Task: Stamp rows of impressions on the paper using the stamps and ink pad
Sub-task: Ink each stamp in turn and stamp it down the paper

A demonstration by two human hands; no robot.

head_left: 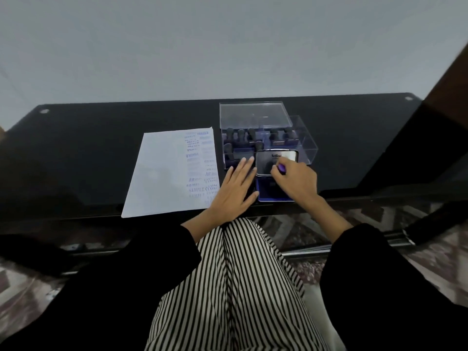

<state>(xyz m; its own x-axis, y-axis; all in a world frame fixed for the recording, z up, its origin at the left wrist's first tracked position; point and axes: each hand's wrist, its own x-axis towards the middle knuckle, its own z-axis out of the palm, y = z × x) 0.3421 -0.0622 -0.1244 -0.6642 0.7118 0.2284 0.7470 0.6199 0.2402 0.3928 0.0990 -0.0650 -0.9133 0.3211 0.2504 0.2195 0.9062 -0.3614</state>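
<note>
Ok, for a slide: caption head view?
Right hand holds a stamp on the open ink pad; left hand flat beside paper.

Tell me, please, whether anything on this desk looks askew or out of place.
Only the stamping: the impressions crowd the right edge of the paper in crooked, overlapping rows, some faint, some seemingly upside down, leaving the rest blank. The ink pad, the clear box and its stamps look orderly.

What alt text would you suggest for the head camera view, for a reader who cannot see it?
A person's right hand holds a purple stamp at an open blue ink pad on a black table, the left hand flat beside it. Left of them lies paper with blue impressions; behind, a clear box holds more stamps.
</note>
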